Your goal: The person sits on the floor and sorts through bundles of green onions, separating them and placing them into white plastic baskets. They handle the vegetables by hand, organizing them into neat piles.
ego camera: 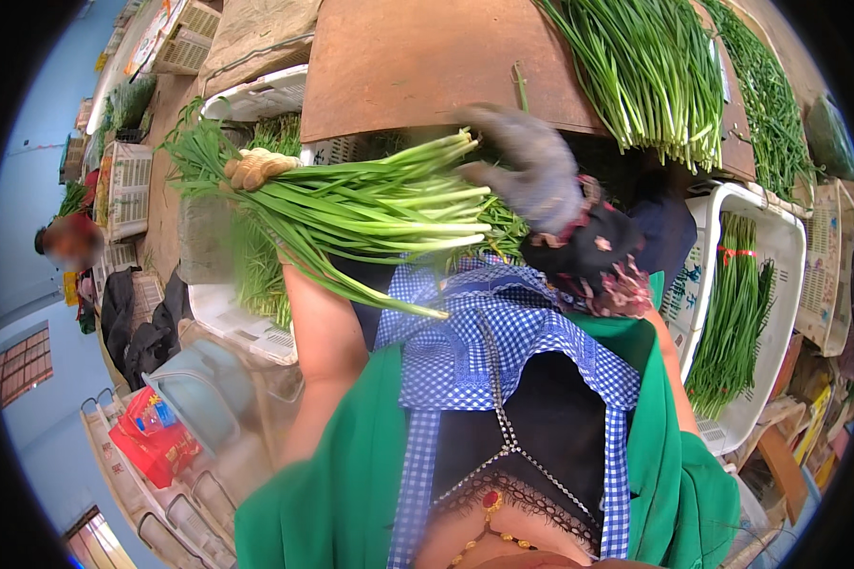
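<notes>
My left hand [260, 169], in a tan glove, is shut around the leafy part of a loose bunch of garlic chives [370, 206]. The bunch lies sideways above my lap, its pale stem ends pointing right. One stalk hangs lower, across my blue checked apron [470, 348]. At those stem ends is my right hand [534, 167], in a grey glove and blurred by motion. Its thumb and fingers are apart, and nothing shows gripped in them. Beyond both hands stands a brown board [427, 64], bearing a large pile of green stalks [655, 78] at its right.
To my right, a white plastic crate [790, 249] holds bundles of chives [729, 320], one with a red band. Another white crate [235, 323] with greens is on my left, near a light-blue bucket [206, 391] and a red bag [153, 441]. A person [71, 238] is at far left.
</notes>
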`<act>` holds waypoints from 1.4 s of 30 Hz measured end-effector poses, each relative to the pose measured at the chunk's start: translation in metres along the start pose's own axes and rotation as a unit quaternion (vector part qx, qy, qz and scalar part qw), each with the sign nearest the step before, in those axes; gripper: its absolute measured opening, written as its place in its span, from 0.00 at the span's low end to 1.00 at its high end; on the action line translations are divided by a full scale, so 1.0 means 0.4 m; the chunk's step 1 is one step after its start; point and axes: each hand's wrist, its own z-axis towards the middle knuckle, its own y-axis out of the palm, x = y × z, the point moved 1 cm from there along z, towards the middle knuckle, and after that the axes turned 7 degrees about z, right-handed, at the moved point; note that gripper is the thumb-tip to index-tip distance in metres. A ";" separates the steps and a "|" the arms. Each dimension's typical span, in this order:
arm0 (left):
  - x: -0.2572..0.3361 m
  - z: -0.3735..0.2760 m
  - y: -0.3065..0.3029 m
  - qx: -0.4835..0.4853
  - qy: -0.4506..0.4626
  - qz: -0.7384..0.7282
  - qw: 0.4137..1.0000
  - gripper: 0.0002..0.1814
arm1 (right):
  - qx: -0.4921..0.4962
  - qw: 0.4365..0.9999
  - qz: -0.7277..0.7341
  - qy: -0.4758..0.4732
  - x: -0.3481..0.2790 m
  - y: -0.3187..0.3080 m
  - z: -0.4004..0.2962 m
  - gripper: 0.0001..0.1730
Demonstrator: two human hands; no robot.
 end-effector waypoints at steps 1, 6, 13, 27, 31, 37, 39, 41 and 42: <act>-0.009 0.007 0.000 -0.014 -0.012 -0.011 1.000 0.08 | -0.024 0.999 0.047 -0.013 0.003 0.039 0.025 0.18; -0.001 0.002 -0.002 -0.031 0.001 0.035 0.999 0.07 | 0.028 0.906 0.326 0.270 -0.004 0.090 0.038 0.07; -0.040 -0.018 -0.017 0.072 0.086 0.087 0.990 0.07 | 0.102 0.890 0.322 0.307 0.044 0.019 -0.072 0.07; 0.037 0.009 -0.035 -0.142 -0.020 0.044 0.989 0.05 | -0.117 0.918 0.252 0.282 0.044 0.004 -0.076 0.20; -0.007 -0.006 -0.032 0.026 0.028 0.043 0.998 0.10 | -0.178 0.796 0.441 0.376 0.101 0.115 -0.083 0.15; 0.076 -0.051 -0.079 0.469 0.060 0.399 0.786 0.24 | 0.052 0.834 0.390 0.388 0.173 0.031 -0.152 0.12; 0.079 -0.051 -0.092 0.545 0.106 0.354 0.752 0.25 | 0.021 0.867 0.282 0.409 0.217 -0.048 -0.207 0.12; 0.103 -0.059 -0.105 0.545 0.151 0.348 0.748 0.27 | -0.101 0.908 -0.043 0.405 0.248 -0.118 -0.248 0.12; 0.106 -0.056 -0.106 0.542 0.172 0.352 0.744 0.27 | -0.123 0.905 -0.179 0.367 0.241 -0.128 -0.258 0.12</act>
